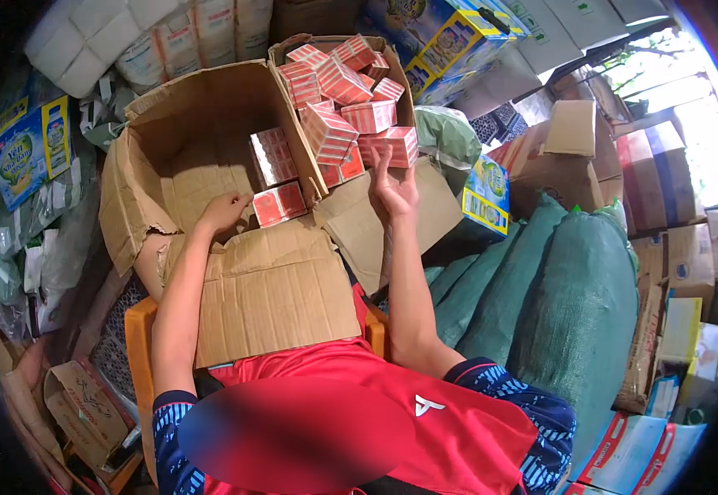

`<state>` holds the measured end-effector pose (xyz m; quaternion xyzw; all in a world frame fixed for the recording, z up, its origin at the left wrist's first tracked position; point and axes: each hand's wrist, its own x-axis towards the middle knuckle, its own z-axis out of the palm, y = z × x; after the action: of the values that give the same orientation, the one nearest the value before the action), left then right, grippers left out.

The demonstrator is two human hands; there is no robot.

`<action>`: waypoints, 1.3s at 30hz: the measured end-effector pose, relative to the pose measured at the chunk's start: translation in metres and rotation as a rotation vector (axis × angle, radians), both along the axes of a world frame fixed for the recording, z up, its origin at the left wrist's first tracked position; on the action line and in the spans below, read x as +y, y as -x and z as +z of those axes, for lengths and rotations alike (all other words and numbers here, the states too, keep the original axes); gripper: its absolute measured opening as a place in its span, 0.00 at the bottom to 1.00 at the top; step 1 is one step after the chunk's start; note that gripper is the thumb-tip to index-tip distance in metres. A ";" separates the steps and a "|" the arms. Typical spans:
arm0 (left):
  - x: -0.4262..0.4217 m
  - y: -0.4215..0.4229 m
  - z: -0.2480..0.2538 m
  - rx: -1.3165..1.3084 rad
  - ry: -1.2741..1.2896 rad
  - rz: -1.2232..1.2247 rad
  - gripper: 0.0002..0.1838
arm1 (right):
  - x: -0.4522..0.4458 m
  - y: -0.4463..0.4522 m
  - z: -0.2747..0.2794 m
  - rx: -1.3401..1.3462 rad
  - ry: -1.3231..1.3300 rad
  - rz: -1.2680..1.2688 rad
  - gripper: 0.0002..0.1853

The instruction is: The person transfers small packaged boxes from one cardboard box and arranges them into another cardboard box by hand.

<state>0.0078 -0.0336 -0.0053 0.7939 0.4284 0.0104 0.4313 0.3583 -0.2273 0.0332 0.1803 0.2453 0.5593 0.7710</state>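
Note:
My left hand (225, 213) is inside the left cardboard carton (169, 124), its fingers curled together at the left end of a small red box (279, 205). Another small red-and-white box (273, 157) lies just behind that one, its shiny top catching the light. My right hand (397, 191) is at the front of the right carton (283, 49), palm up with fingers stretched and apart. Its fingertips overlap the front of a red-and-white box (400, 142); whether they grip it is not visible. Several similar boxes (347, 78) are heaped loosely in this carton.
Cardboard flaps (281, 289) hang toward my lap. Full green sacks (578, 305) stand at my right, with cartons (656, 173) beyond them. Plastic-wrapped goods (37, 239) are stacked on the left, and blue-and-yellow packages (450, 49) stand behind the right carton.

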 end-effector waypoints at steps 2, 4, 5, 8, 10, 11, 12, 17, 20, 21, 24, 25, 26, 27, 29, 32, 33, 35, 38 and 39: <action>0.000 -0.001 -0.001 -0.011 0.018 0.004 0.34 | -0.006 0.013 0.028 -0.027 0.103 0.056 0.59; -0.002 0.002 0.005 -0.009 0.040 0.018 0.34 | -0.006 0.022 0.042 -0.103 0.120 0.106 0.61; -0.003 0.001 0.008 -0.007 0.054 0.026 0.34 | -0.003 0.017 0.035 -0.103 0.147 0.105 0.61; -0.002 0.002 -0.002 -0.019 0.072 0.021 0.34 | 0.003 0.006 0.028 0.031 0.271 0.074 0.54; 0.001 0.000 -0.005 -0.025 0.084 0.016 0.34 | 0.003 0.004 0.013 -0.071 0.267 0.046 0.46; 0.001 0.000 -0.004 -0.021 0.096 0.017 0.34 | 0.004 0.003 0.004 -0.119 0.265 0.032 0.42; 0.000 0.001 -0.001 -0.016 0.108 0.018 0.33 | 0.004 0.009 0.009 -0.143 0.323 0.004 0.24; -0.006 0.001 0.012 -0.036 0.081 0.021 0.31 | 0.017 0.040 0.001 -0.364 0.390 -0.158 0.09; -0.008 0.003 0.017 -0.044 0.070 0.025 0.29 | 0.025 0.064 0.002 -0.415 0.424 -0.102 0.20; -0.008 0.002 0.019 -0.053 0.062 0.030 0.29 | 0.030 0.073 0.008 -0.482 0.497 -0.107 0.19; -0.008 0.003 0.018 -0.117 0.040 0.059 0.27 | 0.023 0.106 0.037 -0.728 0.651 -0.205 0.21; -0.008 0.003 0.016 -0.146 0.035 0.072 0.26 | 0.024 0.108 0.050 -0.875 0.713 -0.258 0.22; -0.007 0.002 0.014 -0.169 -0.043 0.065 0.25 | 0.021 0.108 0.063 -1.021 0.776 -0.313 0.24; -0.005 0.000 0.013 -0.191 -0.120 0.057 0.25 | 0.018 0.107 0.068 -1.167 0.839 -0.368 0.27; -0.002 -0.004 0.010 -0.307 -0.208 0.091 0.23 | 0.014 0.101 0.069 -1.307 0.899 -0.471 0.31; -0.005 -0.012 0.031 -0.522 -0.191 0.232 0.19 | 0.007 0.110 0.094 -1.508 0.772 -0.532 0.33; -0.004 -0.012 0.039 -0.562 -0.144 0.279 0.18 | 0.002 0.116 0.098 -1.574 0.693 -0.524 0.34; 0.007 -0.006 0.037 -0.651 0.099 0.328 0.30 | 0.003 0.137 0.104 -1.661 0.594 -0.486 0.34; 0.002 -0.004 0.059 -0.978 0.662 0.388 0.47 | 0.009 0.176 0.117 -1.800 0.453 -0.241 0.35; 0.004 0.000 0.061 -1.101 0.920 0.331 0.50 | 0.010 0.184 0.121 -1.872 0.340 -0.061 0.36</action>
<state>0.0077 -0.0296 0.0556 0.3373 0.2253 0.2916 0.8663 0.1742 -0.2173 0.1542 -0.4493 -0.3986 0.4130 0.6847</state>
